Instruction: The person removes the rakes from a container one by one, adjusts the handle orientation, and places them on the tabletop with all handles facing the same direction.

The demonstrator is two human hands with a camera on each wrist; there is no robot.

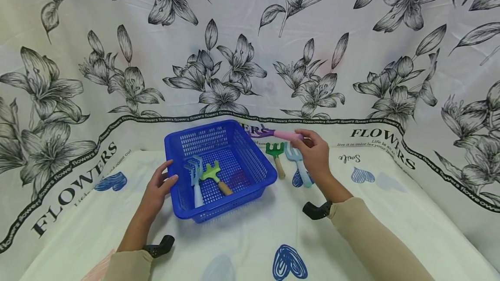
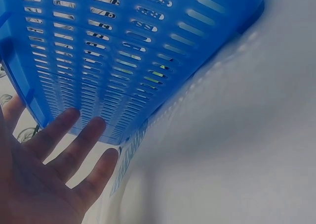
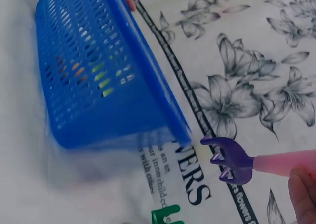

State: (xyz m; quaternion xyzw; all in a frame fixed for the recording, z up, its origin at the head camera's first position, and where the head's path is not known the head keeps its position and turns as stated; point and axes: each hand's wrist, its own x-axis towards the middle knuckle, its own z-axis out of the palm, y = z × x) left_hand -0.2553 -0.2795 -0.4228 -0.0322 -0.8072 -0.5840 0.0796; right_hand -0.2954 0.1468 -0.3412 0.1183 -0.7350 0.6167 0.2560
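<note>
Since the pink-handled purple fork [image 1: 279, 134] is pinched only near its handle's end by the right hand [image 1: 315, 151], its prongs could perhaps be turned and caught on the near right rim of the blue basket [image 1: 234, 198]. This basket's left side seems only touched by the spread fingers of the left hand [image 1: 156, 187], so it might be slid by a knock. Smooth, apparently plastic surfaces, slotted walls and curved prongs are seen.
</note>
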